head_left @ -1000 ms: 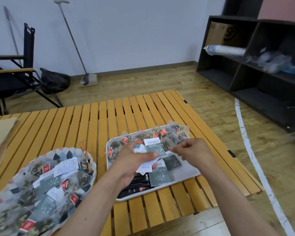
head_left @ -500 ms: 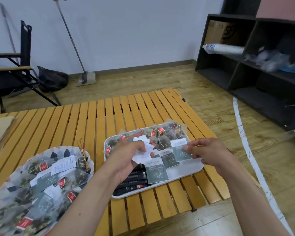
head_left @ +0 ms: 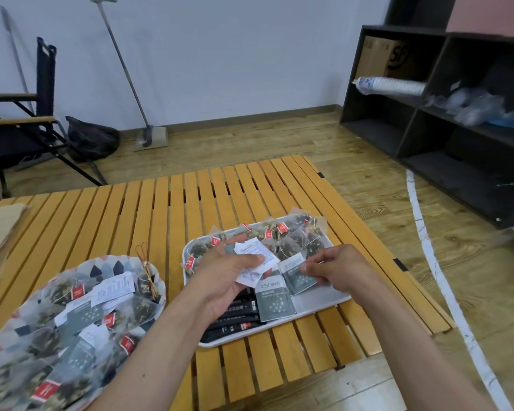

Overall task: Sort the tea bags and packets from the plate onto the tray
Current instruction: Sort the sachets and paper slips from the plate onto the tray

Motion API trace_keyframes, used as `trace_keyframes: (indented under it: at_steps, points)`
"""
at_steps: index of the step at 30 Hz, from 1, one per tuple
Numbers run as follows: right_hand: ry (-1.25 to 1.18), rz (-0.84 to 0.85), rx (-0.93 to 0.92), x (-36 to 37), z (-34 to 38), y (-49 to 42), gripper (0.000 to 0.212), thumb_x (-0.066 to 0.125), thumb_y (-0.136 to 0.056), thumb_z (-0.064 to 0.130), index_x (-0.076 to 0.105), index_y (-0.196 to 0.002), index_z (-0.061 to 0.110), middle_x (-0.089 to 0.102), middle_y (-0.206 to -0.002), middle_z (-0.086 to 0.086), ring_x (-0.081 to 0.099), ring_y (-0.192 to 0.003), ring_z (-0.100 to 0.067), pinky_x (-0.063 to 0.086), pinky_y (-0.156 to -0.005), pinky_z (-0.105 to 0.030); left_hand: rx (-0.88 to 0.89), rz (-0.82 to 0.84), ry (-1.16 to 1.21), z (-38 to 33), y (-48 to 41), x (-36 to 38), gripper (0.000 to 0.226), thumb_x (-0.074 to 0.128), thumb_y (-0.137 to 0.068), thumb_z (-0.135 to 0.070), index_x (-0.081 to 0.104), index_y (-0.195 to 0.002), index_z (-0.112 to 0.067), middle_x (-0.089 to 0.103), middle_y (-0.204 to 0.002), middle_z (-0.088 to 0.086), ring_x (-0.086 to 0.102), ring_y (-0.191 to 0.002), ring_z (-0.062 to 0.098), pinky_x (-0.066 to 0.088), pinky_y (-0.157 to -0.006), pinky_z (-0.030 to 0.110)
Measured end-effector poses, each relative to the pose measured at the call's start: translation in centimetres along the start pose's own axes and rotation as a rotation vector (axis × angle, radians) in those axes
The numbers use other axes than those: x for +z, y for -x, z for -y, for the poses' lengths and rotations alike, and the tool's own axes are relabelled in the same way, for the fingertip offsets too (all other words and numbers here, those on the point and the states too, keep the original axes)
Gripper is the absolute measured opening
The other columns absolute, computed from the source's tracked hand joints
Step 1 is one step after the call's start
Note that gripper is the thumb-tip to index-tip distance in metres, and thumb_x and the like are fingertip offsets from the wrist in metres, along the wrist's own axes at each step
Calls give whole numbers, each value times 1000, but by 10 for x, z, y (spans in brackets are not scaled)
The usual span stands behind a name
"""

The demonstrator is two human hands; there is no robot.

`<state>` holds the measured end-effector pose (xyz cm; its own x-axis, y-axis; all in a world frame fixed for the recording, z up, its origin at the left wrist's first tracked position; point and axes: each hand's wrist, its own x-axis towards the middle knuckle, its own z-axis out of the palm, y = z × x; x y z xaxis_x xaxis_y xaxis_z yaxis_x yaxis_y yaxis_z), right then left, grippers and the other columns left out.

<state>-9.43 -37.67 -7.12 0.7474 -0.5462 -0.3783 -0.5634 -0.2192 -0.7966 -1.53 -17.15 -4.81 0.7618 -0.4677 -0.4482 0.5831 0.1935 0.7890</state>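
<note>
Slatted wood table (head_left: 101, 221): white plastic tray (head_left: 319, 303) sitting part-filled; patterned paper plate (head_left: 109, 261) left of it heaped, prob. half remaining. L hand (head_left: 223, 280) gripping white paper packets (head_left: 254, 256), R hand (head_left: 341, 269) pinching grey-green square packet (head_left: 297, 275).

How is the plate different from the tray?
The plate is rounded with a colourful pattern, while the tray is plain white and rectangular. The plate's load lies in one mixed heap, while the tray's is grouped by kind, with tea bags along its far side and black sticks at its near side. Both sit on the slatted wooden table and both hold tea bags and packets.
</note>
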Motion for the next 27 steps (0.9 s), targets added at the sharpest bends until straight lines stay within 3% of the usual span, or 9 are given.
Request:
trace_keyframes:
  at_steps: [5, 10, 13, 17, 19, 22, 27]
  points:
    - [53, -11, -1, 6, 2, -1, 21, 93, -70, 25, 78, -78, 11, 74, -65, -3, 61, -54, -11, 57, -68, -30, -3, -9, -14, -1, 1, 0, 54, 69, -82, 20, 60, -128, -8, 74, -114, 24, 76, -96, 38, 65, -66, 40]
    - [151, -21, 16, 8, 3, -2, 26, 94, -68, 29, 78, -79, 11, 76, -71, -2, 65, -60, -12, 62, -76, -34, 19, 1, -52, -1, 3, 1, 51, 72, -80, 20, 62, -122, -7, 80, -96, 17, 78, -87, 33, 65, -65, 39]
    - [158, -30, 0, 7, 3, 0, 26, 94, -67, 30, 77, -76, 12, 75, -68, -2, 65, -62, -12, 61, -75, -36, 48, -12, -127, 1, 4, 1, 56, 79, -75, 17, 64, -122, -8, 80, -100, 17, 78, -89, 33, 65, -68, 40]
    - [-48, -56, -117, 1, 13, 13, 26, 86, -77, 37, 78, -82, 12, 76, -75, 0, 65, -60, -7, 50, -64, -27, 80, -28, -225, 2, 8, 5, 59, 85, -69, 14, 65, -118, -10, 76, -108, 19, 79, -85, 31, 65, -64, 38]
    - [-204, 75, -135, -3, 23, 28, 27, 81, -82, 39, 79, -91, 15, 79, -84, 2, 69, -67, -5, 49, -68, -27, 93, -26, -252, 4, 9, 7, 60, 87, -66, 13, 66, -116, -10, 75, -110, 19, 79, -82, 30, 64, -60, 36]
    - [-219, 222, -123, -2, 27, 42, 25, 82, -80, 38, 79, -95, 18, 79, -88, 7, 69, -72, -4, 48, -68, -25, 110, -20, -301, 7, 10, 11, 59, 90, -63, 10, 67, -113, -11, 75, -111, 16, 79, -83, 28, 63, -59, 33]
    - [-343, 143, -58, -6, 23, 35, 27, 82, -82, 21, 73, -104, 7, 80, -87, -3, 67, -61, -8, 45, -60, -26, 108, -49, -267, 6, 11, 12, 51, 87, -72, 4, 65, -116, -9, 78, -102, 17, 79, -76, 26, 63, -58, 32]
